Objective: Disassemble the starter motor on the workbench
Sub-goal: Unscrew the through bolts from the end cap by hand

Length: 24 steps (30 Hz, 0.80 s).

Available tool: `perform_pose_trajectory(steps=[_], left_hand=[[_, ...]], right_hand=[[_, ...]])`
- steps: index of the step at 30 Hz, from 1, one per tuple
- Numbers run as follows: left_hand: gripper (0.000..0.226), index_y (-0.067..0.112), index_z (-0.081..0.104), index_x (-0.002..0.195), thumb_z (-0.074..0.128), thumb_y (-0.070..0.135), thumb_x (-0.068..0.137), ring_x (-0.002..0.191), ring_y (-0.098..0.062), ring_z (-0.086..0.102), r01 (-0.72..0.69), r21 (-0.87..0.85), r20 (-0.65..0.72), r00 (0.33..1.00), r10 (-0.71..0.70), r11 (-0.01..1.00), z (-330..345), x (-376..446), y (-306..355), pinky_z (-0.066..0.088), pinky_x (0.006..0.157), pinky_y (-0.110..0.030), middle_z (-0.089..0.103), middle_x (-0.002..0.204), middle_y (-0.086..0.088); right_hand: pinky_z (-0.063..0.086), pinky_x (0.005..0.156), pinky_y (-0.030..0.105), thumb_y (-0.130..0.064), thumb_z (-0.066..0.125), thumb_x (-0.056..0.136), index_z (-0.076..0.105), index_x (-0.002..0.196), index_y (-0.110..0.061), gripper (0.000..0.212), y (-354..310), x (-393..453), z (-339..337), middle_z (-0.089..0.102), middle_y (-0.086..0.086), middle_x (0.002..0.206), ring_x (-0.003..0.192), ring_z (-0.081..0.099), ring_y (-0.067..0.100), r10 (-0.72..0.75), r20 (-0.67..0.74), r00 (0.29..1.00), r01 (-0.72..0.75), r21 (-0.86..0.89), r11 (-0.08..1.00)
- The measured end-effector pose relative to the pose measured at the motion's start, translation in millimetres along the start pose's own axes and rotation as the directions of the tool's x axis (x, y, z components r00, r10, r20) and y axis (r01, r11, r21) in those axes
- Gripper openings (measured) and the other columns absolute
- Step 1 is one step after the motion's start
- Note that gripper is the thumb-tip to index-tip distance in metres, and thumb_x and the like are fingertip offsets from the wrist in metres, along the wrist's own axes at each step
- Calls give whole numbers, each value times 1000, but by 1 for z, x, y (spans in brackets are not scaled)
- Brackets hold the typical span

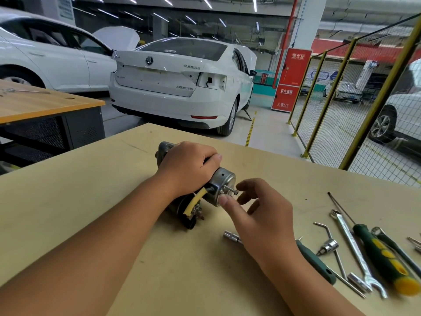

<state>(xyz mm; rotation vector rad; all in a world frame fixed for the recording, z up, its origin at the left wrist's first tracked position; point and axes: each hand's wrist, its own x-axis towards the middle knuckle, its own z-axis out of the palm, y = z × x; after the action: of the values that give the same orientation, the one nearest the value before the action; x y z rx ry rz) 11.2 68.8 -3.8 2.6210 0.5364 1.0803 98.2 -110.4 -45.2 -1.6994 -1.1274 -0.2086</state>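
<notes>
The starter motor lies on its side in the middle of the workbench, with its silver solenoid end cap facing me and a yellow cable running down its near side. My left hand grips the motor body from above, thumb curled over the top. My right hand is at the end cap; its thumb touches the cap's rim and its fingertips are at the threaded terminal stud. Whether the fingers pinch a nut on that stud is too small to tell.
Tools lie at the right of the bench: a socket, a green-handled driver, a bent socket wrench, a combination spanner and a green-yellow screwdriver. A white car stands beyond the bench and a yellow mesh fence at the right.
</notes>
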Motion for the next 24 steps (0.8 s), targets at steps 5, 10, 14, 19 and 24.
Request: perform_pose_trajectory(steps=[5,10,14,19,24], left_hand=[[44,19,63,70,42,48,95,67,-20,58,17,-3,-3,1000,-17,1000,-2,-1,2,50,65,-37,61,62,1],[43,20,61,70,41,48,95,68,-20,59,20,-11,9,1000,-20,1000,-3,-2,3,51,67,-39,61,63,2],[42,21,60,68,42,47,96,67,-19,58,13,-15,5,1000,-13,1000,-1,-2,2,48,65,-36,60,63,3],[43,21,63,71,41,48,96,68,-18,59,13,-17,13,1000,-13,1000,-1,-1,1,49,66,-36,62,64,3],[44,21,68,75,42,50,95,69,-19,60,12,-22,2,1000,-12,1000,-2,0,0,51,67,-38,64,66,3]], right_hand=[[43,58,34,-37,63,95,66,75,-23,25,3,0,1,62,-10,65,64,56,11,4,2,1000,-4,15,1000],[47,59,29,-44,73,86,62,84,-43,11,-2,-2,-3,64,-19,80,66,58,7,-10,-4,1000,10,27,1000],[47,58,36,-41,59,97,65,74,-23,30,3,0,1,61,-7,64,62,56,13,-3,-19,1000,3,-4,1000],[44,61,26,-26,77,88,67,81,-31,13,4,2,-1,64,-18,72,69,57,7,-30,-35,999,30,-14,999],[46,59,33,-50,61,93,65,77,-33,24,2,1,3,64,-15,71,67,58,8,12,-8,1000,-12,22,1000]])
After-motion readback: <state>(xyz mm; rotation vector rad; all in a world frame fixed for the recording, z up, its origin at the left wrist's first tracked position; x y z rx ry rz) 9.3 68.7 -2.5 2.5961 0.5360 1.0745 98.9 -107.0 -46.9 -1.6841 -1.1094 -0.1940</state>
